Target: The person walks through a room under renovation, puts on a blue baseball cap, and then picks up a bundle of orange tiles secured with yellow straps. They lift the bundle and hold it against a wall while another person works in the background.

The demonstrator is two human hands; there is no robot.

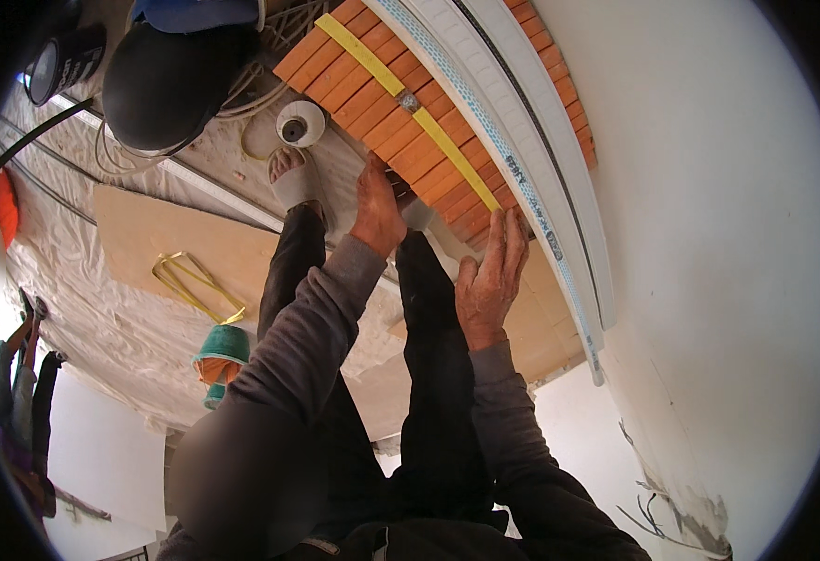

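A stack of orange-red clay tiles or thin bricks stands in front of me, bound by a yellow strap with a metal clip. My left hand grips the stack's lower left corner, its fingers partly hidden against the edge. At the near right end my right hand has its fingers stretched up, tips touching the tiles by the strap's end, thumb apart. Long curved-looking white profiles, one with blue print, lie along the stack's right side.
Left on the sheeted floor are a cardboard piece with a loose yellow strap loop, a green bucket, a white roll, and a black tub. Cables and metal rails cross there. A white wall rises at right.
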